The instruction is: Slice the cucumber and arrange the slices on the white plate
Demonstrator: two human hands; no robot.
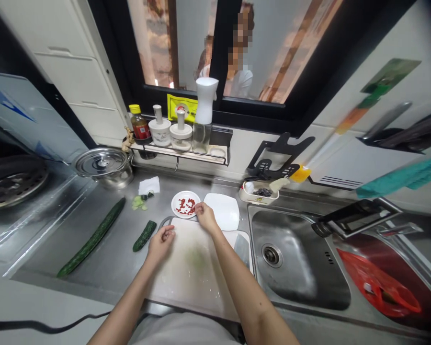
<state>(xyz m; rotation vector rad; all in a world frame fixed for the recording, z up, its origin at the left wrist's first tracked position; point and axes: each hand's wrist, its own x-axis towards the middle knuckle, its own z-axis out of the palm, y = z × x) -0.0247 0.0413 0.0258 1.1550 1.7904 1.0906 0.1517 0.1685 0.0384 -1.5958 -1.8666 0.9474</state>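
Observation:
My right hand [206,216] is pinched at the right rim of a small round white plate [174,212], which holds several chopped red pieces [185,206]. Loosely curled and with nothing in it, my left hand [161,242] hovers by the left edge of a white cutting board [187,292]. A green smear and wet drops mark the board. Left of that hand lies a short cut piece of cucumber [144,235]. A long whole cucumber [93,239] rests farther left. Small green peelings [139,203] sit near a white paper [149,186].
A white square plate [222,211] lies right of the small plate. The steel sink [290,258] is on the right, with a red plastic bag [379,285] beyond. A lidded pot [106,165] stands back left. Above, a rack [190,152] holds seasoning jars. People show beyond the window.

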